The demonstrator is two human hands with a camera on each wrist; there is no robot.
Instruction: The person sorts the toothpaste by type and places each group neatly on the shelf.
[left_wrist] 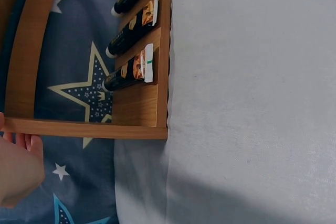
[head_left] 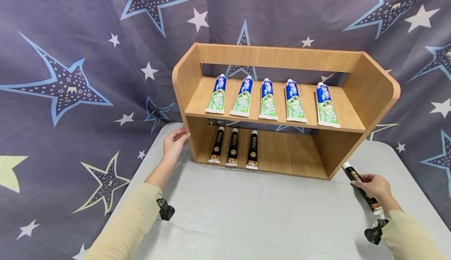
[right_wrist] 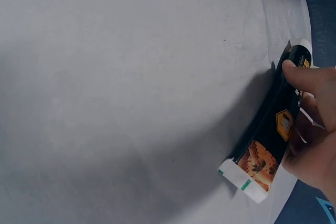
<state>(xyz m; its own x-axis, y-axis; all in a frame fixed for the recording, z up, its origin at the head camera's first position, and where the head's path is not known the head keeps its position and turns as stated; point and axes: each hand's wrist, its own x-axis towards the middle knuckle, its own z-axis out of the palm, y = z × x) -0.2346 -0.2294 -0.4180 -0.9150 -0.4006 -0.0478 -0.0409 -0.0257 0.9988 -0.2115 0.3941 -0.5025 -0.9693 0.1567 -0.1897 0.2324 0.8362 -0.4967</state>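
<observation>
A wooden two-tier shelf (head_left: 278,55) stands on the table. My left hand (head_left: 174,144) rests at its left side panel (left_wrist: 79,128), with fingertips at the front edge. On the right, my right hand (head_left: 377,185) grips a black toothpaste tube (right_wrist: 281,114) near its capped end, thumb on top and fingers along the far side. The tube slants beside the shelf's lower right corner, its white cap toward the shelf and its flat crimped end toward me. Three similar black tubes (head_left: 233,146) lie in the left part of the lower tier, caps to the back.
Several blue-and-green toothpaste tubes (head_left: 268,99) lie in a row on the upper tier, caps to the back. A grey-white cloth (head_left: 246,213) covers the table. Behind the shelf hangs a dark curtain (head_left: 88,17) with stars.
</observation>
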